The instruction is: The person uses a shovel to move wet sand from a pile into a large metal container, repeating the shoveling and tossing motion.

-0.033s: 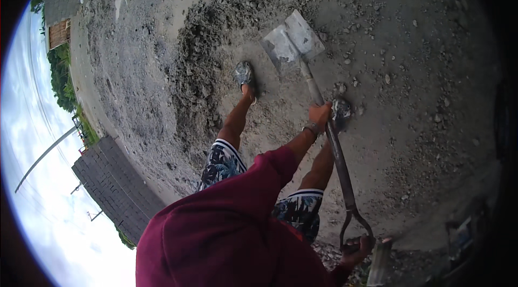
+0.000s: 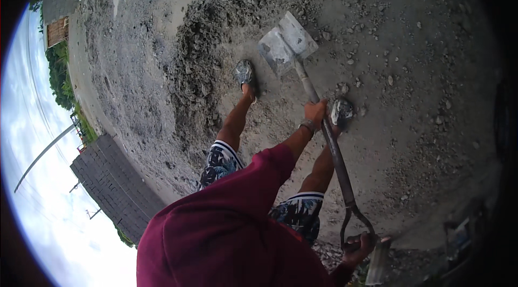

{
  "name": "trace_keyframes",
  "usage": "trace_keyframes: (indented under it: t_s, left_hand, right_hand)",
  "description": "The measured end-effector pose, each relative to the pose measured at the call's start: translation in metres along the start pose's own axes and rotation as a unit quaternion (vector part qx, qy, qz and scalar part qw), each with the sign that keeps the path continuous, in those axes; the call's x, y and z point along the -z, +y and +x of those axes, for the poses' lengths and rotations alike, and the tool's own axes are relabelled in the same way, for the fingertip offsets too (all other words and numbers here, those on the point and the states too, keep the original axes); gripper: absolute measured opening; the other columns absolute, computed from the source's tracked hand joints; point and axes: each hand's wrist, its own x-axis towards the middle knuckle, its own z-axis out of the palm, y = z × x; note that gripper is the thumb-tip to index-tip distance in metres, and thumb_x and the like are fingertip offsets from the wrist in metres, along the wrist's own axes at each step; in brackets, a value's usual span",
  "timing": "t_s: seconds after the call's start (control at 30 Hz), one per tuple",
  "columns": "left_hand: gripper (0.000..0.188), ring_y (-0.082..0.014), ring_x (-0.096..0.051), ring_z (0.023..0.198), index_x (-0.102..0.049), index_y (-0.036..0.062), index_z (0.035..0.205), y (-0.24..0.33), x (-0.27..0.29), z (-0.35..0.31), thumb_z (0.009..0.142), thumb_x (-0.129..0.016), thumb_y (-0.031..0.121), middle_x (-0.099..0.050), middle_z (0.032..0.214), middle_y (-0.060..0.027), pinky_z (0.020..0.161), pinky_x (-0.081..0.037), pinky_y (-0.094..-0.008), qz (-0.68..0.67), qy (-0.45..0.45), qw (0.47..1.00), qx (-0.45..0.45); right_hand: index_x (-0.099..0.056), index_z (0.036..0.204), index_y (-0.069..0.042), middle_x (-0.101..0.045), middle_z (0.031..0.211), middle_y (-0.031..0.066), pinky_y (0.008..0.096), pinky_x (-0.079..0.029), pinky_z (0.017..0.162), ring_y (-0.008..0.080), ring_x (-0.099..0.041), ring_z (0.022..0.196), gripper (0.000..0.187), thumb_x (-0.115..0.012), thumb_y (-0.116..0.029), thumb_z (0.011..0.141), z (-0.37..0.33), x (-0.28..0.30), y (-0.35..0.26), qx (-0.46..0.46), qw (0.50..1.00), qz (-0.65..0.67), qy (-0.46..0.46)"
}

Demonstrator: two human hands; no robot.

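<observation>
A shovel runs slantwise across the view, its flat, square, worn metal blade over the grey ground ahead of me. My left hand, with a watch on the wrist, is wrapped round the middle of the shaft. Lower right, my right hand grips the D-shaped handle at the shaft's end. Little or no gravel shows on the blade; whether it touches the ground I cannot tell. A dark heap of loose gravel lies left of the blade.
My shod feet stand apart, the left shoe beside the gravel heap and the right shoe by the shaft. Small stones are scattered to the right. A grey block wall stands at the left, and a post-like piece near my right hand.
The shovel blade and my left hand have shifted slightly to the left. Both hands keep their hold on the shovel.
</observation>
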Motion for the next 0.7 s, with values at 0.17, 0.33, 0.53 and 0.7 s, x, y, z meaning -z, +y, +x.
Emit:
trace_keyframes:
  t_s: [0.17,0.33,0.53,0.7]
  left_hand:
    - [0.021,-0.0207,-0.056,0.048,-0.057,-0.0032,0.075,0.047,0.113,0.116,0.082,-0.062,0.016,-0.058,0.062,-0.01,0.045,-0.047,-0.0347,-0.09,0.049,0.991,0.091]
    - [0.023,-0.0212,-0.053,0.048,-0.051,0.0039,0.066,0.214,0.297,0.289,0.088,-0.053,0.011,-0.054,0.06,-0.0081,0.049,-0.051,-0.0362,-0.059,0.072,0.991,0.097]
    - [0.014,-0.0217,-0.057,0.051,-0.053,0.001,0.079,0.285,0.384,0.397,0.089,-0.056,0.011,-0.056,0.063,-0.0086,0.049,-0.053,-0.0374,-0.093,0.079,0.993,-0.004]
    - [0.01,-0.0228,-0.057,0.052,-0.054,-0.0019,0.083,0.253,0.358,0.399,0.086,-0.057,0.006,-0.056,0.066,-0.0094,0.048,-0.052,-0.0409,-0.149,0.124,0.98,-0.035]
  right_hand:
    - [-0.048,0.084,-0.009,-0.043,0.055,0.001,0.0273,-0.043,0.039,0.0115,-0.042,0.042,0.013,-0.06,-0.005,0.086,-0.027,-0.152,0.003,0.003,0.99,-0.004,-0.141]
    - [-0.052,0.104,-0.002,-0.042,0.056,0.0,0.0289,-0.043,0.043,0.0122,-0.043,0.043,0.023,-0.061,-0.01,0.084,-0.088,-0.442,0.059,-0.053,0.986,-0.018,-0.159]
    - [-0.051,0.085,-0.007,-0.047,0.06,0.0028,0.0355,-0.046,0.046,0.0179,-0.048,0.045,0.012,-0.062,-0.003,0.083,-0.03,-0.551,0.163,-0.103,0.96,0.006,-0.258]
    - [-0.052,0.083,-0.01,-0.047,0.06,0.0026,0.0359,-0.045,0.046,0.0178,-0.048,0.045,0.011,-0.063,-0.01,0.084,0.043,-0.553,0.17,-0.116,0.972,-0.023,-0.202]
